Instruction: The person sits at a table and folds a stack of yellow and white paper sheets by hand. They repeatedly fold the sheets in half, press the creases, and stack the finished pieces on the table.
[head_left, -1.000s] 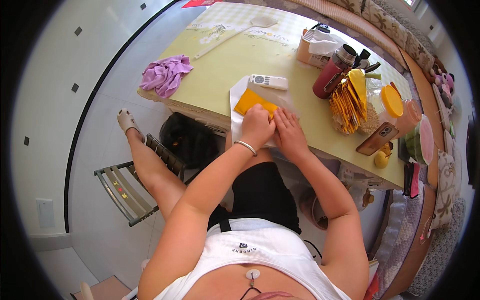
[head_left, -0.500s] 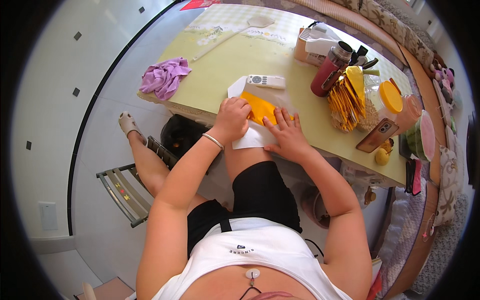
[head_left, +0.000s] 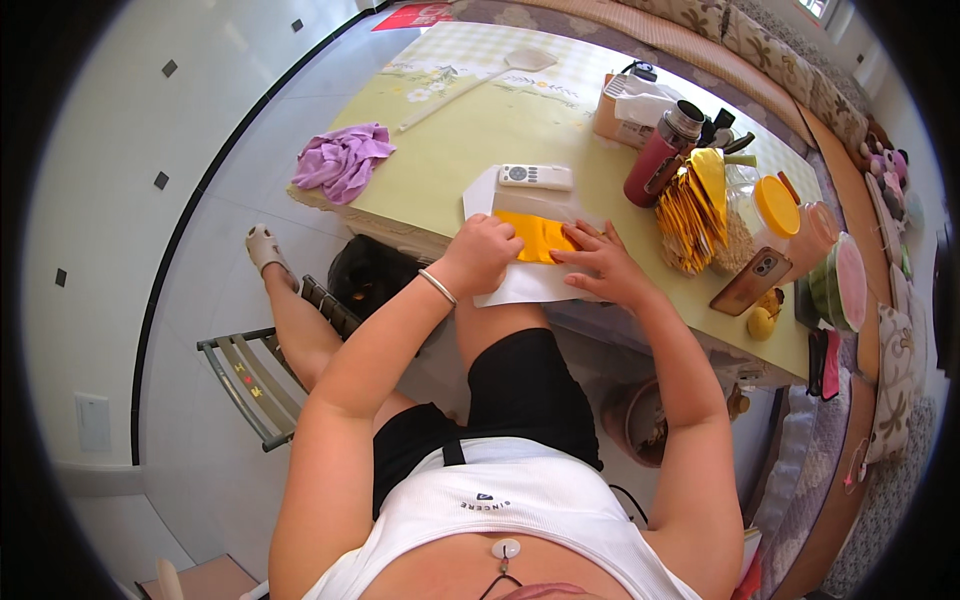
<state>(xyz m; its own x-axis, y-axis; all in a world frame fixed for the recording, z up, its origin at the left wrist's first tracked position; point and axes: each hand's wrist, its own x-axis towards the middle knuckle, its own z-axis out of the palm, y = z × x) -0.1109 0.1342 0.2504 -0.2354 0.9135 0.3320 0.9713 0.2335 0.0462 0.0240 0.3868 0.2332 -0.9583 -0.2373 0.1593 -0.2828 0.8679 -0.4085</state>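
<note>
A shiny gold sheet of paper lies at the near edge of the table, on top of white paper that juts out over my thigh. The fingers of my left hand are closed on the gold paper's left end. At its right end, my right hand rests with fingers apart and slightly bent, the tips touching the gold surface. Just beyond the papers is a white remote control. A fanned stack of folded gold paper stands to the right of my right hand.
Behind the stack are a dark red thermos and a tissue box. A yellow-lidded jar, a phone, a pear and a cut watermelon crowd the right side. A purple cloth and a fly swatter lie left.
The gold paper has turned from a slant to nearly level, with more of its face showing. My right hand has shifted rightward and its fingers have bent. My left hand still grips the left end.
</note>
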